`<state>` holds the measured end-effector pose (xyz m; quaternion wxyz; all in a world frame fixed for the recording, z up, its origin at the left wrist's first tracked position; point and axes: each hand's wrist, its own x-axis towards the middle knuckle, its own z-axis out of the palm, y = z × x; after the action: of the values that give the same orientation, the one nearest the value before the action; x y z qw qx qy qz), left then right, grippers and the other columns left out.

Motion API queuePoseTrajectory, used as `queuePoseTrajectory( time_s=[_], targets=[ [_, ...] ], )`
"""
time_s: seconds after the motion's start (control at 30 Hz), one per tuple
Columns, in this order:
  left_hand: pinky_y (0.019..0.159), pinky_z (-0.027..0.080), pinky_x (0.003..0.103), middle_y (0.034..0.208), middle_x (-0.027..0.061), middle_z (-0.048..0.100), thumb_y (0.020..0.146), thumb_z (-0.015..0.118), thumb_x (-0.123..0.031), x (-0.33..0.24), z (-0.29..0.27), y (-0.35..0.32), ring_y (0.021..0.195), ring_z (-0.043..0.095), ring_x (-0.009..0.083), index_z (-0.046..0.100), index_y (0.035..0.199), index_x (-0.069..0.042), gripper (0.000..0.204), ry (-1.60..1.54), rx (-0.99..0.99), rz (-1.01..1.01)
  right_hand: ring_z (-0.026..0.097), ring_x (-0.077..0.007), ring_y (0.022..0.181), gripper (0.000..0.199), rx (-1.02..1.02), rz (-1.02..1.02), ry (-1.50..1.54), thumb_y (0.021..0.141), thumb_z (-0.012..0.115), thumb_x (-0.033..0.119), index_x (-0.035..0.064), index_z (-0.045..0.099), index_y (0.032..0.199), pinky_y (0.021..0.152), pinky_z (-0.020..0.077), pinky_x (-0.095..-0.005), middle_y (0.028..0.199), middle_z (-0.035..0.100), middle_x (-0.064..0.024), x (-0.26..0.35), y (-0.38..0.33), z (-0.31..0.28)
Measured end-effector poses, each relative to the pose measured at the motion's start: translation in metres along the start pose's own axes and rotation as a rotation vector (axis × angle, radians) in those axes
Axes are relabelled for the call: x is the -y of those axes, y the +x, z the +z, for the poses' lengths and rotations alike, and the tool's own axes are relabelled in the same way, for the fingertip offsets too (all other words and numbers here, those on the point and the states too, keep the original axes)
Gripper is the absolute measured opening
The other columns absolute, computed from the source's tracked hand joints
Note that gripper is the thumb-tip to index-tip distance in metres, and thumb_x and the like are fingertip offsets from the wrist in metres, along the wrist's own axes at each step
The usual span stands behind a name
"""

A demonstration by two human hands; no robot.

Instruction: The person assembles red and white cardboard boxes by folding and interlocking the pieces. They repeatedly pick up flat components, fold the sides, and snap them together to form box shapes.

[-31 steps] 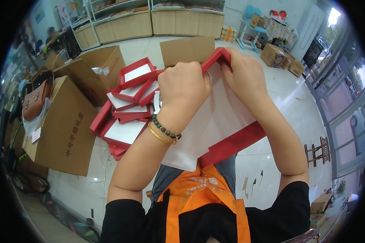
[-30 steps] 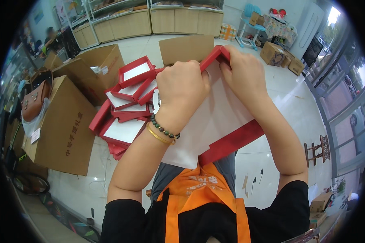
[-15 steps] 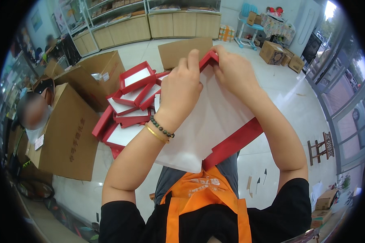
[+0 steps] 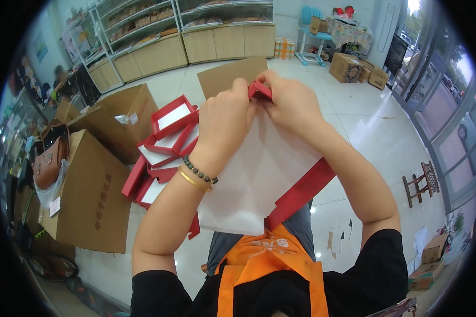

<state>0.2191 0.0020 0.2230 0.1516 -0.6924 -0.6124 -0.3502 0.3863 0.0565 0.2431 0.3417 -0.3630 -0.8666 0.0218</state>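
Note:
A large flat box blank (image 4: 259,174), white inside with red edges, lies tilted over my lap. My left hand (image 4: 225,124) and my right hand (image 4: 291,103) both pinch its far red corner (image 4: 260,90), fingers closed on the folded edge. Bead and gold bracelets sit on my left wrist. A red side strip (image 4: 301,193) runs along the blank's right edge.
A pile of finished red trays with white insides (image 4: 161,150) lies on the floor at my left. Open brown cartons (image 4: 90,195) stand further left, with a brown handbag (image 4: 47,161). A flat cardboard sheet (image 4: 230,74) lies ahead. Shelves and cabinets line the back wall; small boxes sit at right.
Both hands have shifted slightly up and left along the blank to its far corner, and the blank has tilted with them.

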Motion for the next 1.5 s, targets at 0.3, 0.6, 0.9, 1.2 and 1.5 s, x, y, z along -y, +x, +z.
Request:
queuePoseTrajectory(
  time_s=[0.3, 0.6, 0.9, 1.2, 1.5],
  targets=[
    [0.073, 0.056, 0.042, 0.09, 0.0151, 0.075, 0.095, 0.07, -0.013, 0.02, -0.014, -0.036, 0.082, 0.074, 0.0304, 0.064, 0.125, -0.004, 0.032, -0.537, 0.279, -0.118, 0.072, -0.0425, 0.099, 0.038, -0.141, -0.051, 0.117, 0.091, 0.069, 0.005, 0.0104, 0.066, 0.128, 0.086, 0.0573, -0.0492, 0.109, 0.076, -0.0183, -0.024, -0.001, 0.01],
    [0.073, 0.062, 0.038, 0.102, 0.013, 0.075, 0.103, 0.063, -0.021, 0.134, -0.011, -0.079, 0.087, 0.073, 0.0218, 0.069, 0.119, 0.003, 0.031, -0.868, 0.242, -1.088, 0.052, -0.0276, 0.148, 0.044, 0.063, -0.511, -0.224, 0.088, 0.069, -0.003, 0.0183, 0.072, 0.127, 0.125, 0.0368, -0.0557, 0.152, 0.062, -0.0087, -0.037, -0.123, 0.028],
    [0.082, 0.064, 0.035, 0.115, 0.0107, 0.078, 0.103, 0.074, -0.04, 0.148, 0.064, -0.12, 0.096, 0.075, 0.0198, 0.069, 0.129, -0.001, 0.047, -1.175, 0.592, -1.3, 0.045, -0.0329, 0.154, 0.046, 0.543, -0.23, 0.109, 0.079, 0.071, -0.012, 0.0123, 0.077, 0.118, 0.121, 0.0476, -0.046, 0.156, 0.06, -0.0073, -0.077, -0.191, 0.015],
    [0.101, 0.057, 0.033, 0.125, 0.0082, 0.074, 0.104, 0.059, -0.019, 0.118, 0.099, -0.181, 0.112, 0.072, 0.0209, 0.071, 0.13, -0.006, 0.032, -1.433, 0.313, -0.943, 0.048, -0.0318, 0.149, 0.04, 0.662, 0.04, 0.374, 0.072, 0.09, -0.002, 0.0106, 0.075, 0.107, 0.12, 0.0477, -0.0475, 0.139, 0.064, -0.0074, -0.102, -0.27, 0.011],
    [0.125, 0.035, 0.042, 0.165, 0.0084, 0.039, 0.088, 0.063, 0.003, 0.124, 0.03, -0.164, 0.156, 0.034, 0.0265, 0.07, 0.126, -0.015, 0.043, -1.02, 0.57, -0.206, 0.06, -0.0257, 0.12, 0.011, -0.107, 0.172, 0.879, 0.105, 0.066, 0.018, 0.0077, 0.069, 0.1, 0.111, 0.0443, -0.0419, 0.115, 0.07, -0.008, -0.135, -0.258, 0.013]
  ],
)
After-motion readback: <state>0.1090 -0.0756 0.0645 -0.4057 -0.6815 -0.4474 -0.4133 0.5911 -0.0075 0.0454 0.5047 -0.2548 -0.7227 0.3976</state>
